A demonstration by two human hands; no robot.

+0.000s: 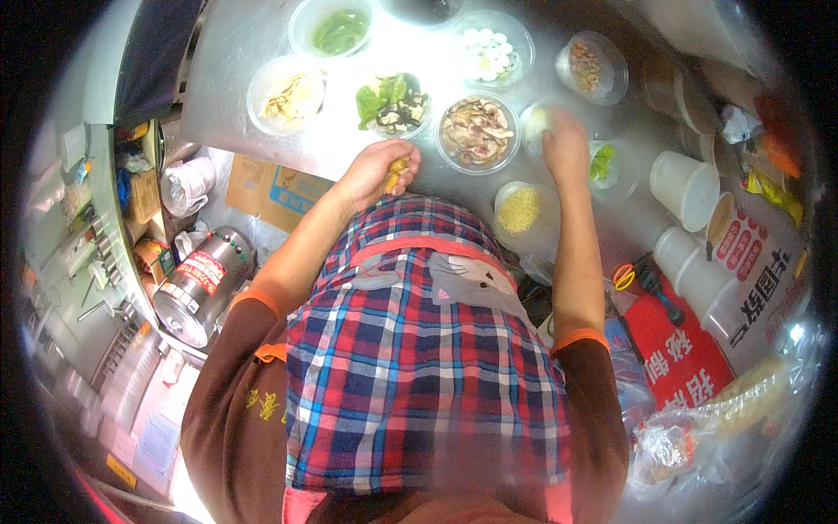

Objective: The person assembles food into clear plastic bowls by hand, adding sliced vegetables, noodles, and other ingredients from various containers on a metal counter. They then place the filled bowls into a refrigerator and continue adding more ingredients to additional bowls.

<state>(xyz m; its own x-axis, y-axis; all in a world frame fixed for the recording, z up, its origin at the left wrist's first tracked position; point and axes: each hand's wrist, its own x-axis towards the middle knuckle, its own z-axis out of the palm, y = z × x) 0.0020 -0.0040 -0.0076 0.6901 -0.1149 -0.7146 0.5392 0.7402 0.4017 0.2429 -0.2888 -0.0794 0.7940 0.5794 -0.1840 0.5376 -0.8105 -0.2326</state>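
Several yellow-brown food pieces [395,174] sit in the curled fingers of my left hand [380,171], close to the near edge of the steel table. My right hand [567,147] is at a small clear tub [533,139] with pale contents; its fingertips are partly hidden and I cannot tell whether they hold anything. Between the hands stands a bowl of sliced brown-and-white food [476,132], perhaps mushroom or meat. Beyond my left hand is a bowl of green leaves and dark strips [393,101]. A tub of yellow granular food [519,211] stands left of my right forearm.
More bowls hold pale yellow strips [288,101], green food [339,33], small white eggs or balls [488,54], mixed nuts or beans [584,67] and leafy greens [601,162]. White stacked tubs [684,190], orange-handled scissors [623,276] and plastic bags [668,452] crowd the right.
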